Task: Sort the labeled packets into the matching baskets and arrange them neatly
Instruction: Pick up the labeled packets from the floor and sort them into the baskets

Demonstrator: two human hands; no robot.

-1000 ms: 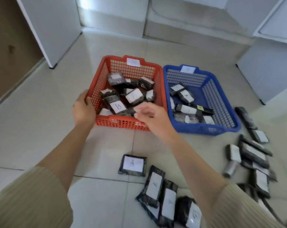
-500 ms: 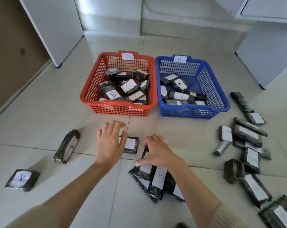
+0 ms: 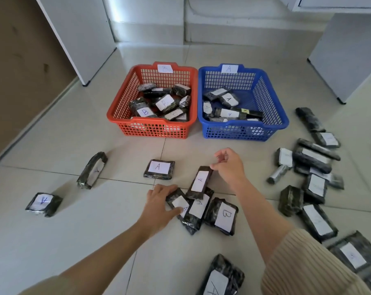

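Packet A (image 3: 200, 182) in right hand's (image 3: 229, 167) pinch; lower packet (image 3: 179, 204) in left hand's (image 3: 159, 207) curled grip

Right grip (image 3: 228, 167) pinching A packet (image 3: 200, 182), left grip (image 3: 159, 204) holding neighbouring packet (image 3: 180, 203)

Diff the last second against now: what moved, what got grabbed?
The left grip and right grip left the red basket and came down to the floor. The right one now pinches the far end of the long A packet; the left holds the lower A packet. The red basket, blue basket and square A packet look unchanged.
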